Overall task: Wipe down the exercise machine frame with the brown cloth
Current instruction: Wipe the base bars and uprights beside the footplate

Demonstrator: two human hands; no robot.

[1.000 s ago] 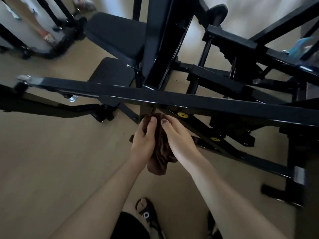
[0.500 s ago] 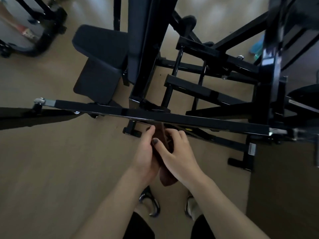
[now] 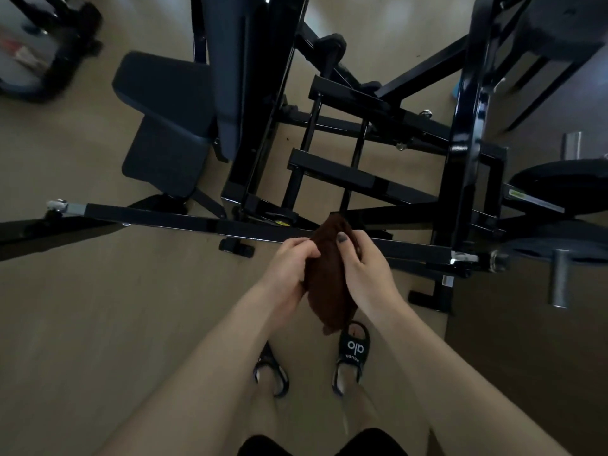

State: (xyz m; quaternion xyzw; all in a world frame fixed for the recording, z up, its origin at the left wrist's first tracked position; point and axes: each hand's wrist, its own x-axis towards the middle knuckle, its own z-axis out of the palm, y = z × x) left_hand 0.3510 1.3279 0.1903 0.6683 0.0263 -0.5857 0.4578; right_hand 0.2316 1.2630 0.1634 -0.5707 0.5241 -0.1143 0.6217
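Note:
The brown cloth [image 3: 329, 278] hangs bunched between both my hands, just in front of the long black crossbar [image 3: 184, 222] of the exercise machine frame. My left hand [image 3: 289, 268] grips the cloth's left side with curled fingers. My right hand [image 3: 362, 268] holds its right side, thumb laid across the top. The cloth's upper end overlaps the crossbar in the view; whether it touches the bar I cannot tell. Its lower end dangles toward my feet.
Black seat pads [image 3: 164, 126] sit at the left of the machine. Weight plates [image 3: 559, 189] and a metal peg [image 3: 559, 278] stand at the right. The machine's base foot [image 3: 237, 248] rests on the tan floor near my sandalled feet [image 3: 352, 353]. Another machine [image 3: 49, 54] stands far left.
My view has tipped downward and both feet now show. My hands have pulled the cloth a little back and to the right, and more of it shows between them.

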